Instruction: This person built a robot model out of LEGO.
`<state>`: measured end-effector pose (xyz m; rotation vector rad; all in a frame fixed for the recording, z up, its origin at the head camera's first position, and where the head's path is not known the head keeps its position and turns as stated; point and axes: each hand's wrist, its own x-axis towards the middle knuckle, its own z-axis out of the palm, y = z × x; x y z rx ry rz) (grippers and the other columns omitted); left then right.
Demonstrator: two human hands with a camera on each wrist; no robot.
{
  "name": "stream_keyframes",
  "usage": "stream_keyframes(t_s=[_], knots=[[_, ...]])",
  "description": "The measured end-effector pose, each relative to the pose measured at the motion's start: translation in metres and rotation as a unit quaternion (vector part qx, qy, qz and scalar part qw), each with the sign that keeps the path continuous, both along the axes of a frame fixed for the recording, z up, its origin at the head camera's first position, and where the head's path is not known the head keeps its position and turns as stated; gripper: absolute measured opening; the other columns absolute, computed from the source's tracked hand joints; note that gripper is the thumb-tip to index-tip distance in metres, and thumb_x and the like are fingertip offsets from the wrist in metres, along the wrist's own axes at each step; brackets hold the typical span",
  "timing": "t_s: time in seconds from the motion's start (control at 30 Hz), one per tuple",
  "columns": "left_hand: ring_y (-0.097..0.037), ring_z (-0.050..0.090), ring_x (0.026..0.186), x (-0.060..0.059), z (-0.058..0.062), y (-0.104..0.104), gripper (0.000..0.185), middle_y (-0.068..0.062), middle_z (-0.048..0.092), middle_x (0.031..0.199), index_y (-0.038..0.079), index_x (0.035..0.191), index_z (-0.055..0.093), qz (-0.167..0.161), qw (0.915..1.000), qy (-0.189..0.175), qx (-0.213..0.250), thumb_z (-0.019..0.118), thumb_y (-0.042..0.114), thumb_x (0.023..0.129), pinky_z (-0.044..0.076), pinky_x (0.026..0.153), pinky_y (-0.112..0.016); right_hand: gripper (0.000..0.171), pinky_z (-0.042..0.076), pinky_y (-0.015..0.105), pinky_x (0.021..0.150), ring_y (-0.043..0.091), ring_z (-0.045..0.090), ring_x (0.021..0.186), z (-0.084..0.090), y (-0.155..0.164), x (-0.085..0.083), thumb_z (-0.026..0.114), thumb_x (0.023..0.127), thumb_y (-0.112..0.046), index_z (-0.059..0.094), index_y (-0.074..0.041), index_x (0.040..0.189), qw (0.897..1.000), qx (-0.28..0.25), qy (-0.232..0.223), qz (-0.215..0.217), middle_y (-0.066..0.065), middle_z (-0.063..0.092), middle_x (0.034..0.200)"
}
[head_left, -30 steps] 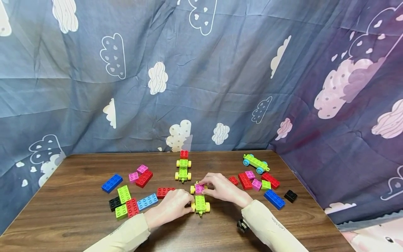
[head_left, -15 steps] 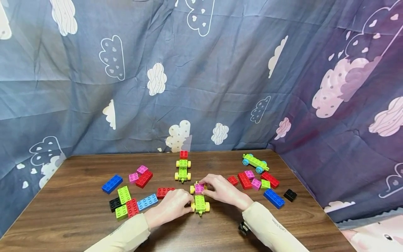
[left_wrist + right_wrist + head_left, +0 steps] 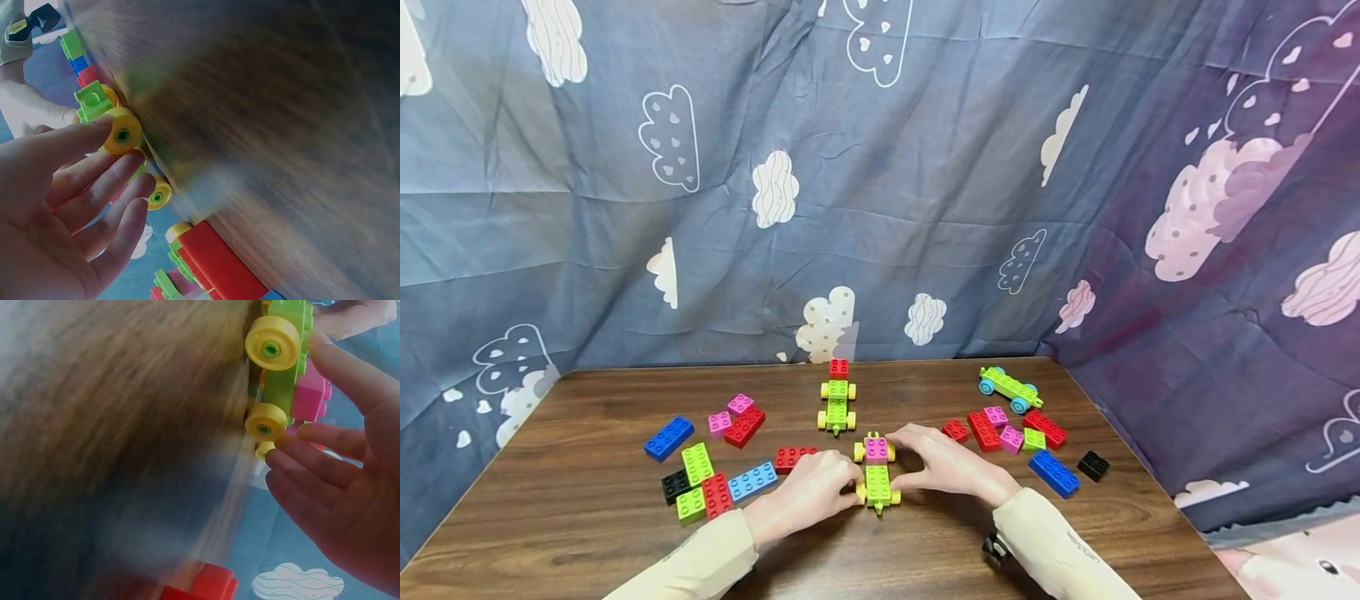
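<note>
A green toy car with yellow wheels stands on the wooden table, and a pink brick sits on its front. My left hand lies against the car's left side. In the left wrist view the thumb and fingers touch a yellow wheel. My right hand is at the car's right side. Its fingers are straight beside a yellow wheel and the pink brick.
A second green car with a red brick stands behind, and a blue-wheeled car is at the back right. Loose bricks lie left, such as a blue one, and right, such as a blue one. Cloud-print cloth surrounds the table.
My right hand has come off the top of the pink brick and drawn back to the car's right side. The left hand and the car have stayed in place.
</note>
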<state>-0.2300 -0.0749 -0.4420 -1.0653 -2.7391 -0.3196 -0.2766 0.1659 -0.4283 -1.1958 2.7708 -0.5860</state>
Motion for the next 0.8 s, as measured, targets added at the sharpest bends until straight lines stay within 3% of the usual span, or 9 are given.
stream_keyframes(t_s=[0.47,0.7,0.8], knots=[[-0.009,0.066,0.082,0.001,0.006,-0.009,0.014,0.008,0.074,0.088,0.019,0.094,0.076,-0.003,1.0000,-0.001,0.005,0.079,0.028,0.083,0.054,0.063,-0.025,0.066,0.051,0.043,0.102,0.022,0.062,0.118,-0.002,0.003,0.001,0.077,0.080,-0.051,0.064,-0.008,0.128,1.000,0.025,0.011,-0.001,0.005,0.063,0.129],[-0.012,0.067,0.079,-0.004,0.022,-0.036,0.018,0.003,0.074,0.089,0.016,0.093,0.075,0.014,0.9983,0.047,0.032,0.082,0.026,0.080,0.054,0.060,-0.028,0.067,0.050,0.043,0.102,0.022,0.061,0.119,-0.002,0.004,0.001,0.076,0.080,-0.054,0.064,-0.008,0.129,1.000,0.029,0.010,-0.001,0.004,0.063,0.130],[-0.013,0.067,0.080,-0.006,0.030,-0.054,0.019,0.003,0.074,0.090,0.016,0.094,0.075,0.029,0.9984,0.037,0.032,0.082,0.026,0.080,0.054,0.062,-0.028,0.068,0.050,0.043,0.102,0.022,0.061,0.119,-0.002,0.004,0.001,0.076,0.081,-0.054,0.064,-0.009,0.129,0.999,0.032,0.008,-0.003,0.004,0.062,0.130]])
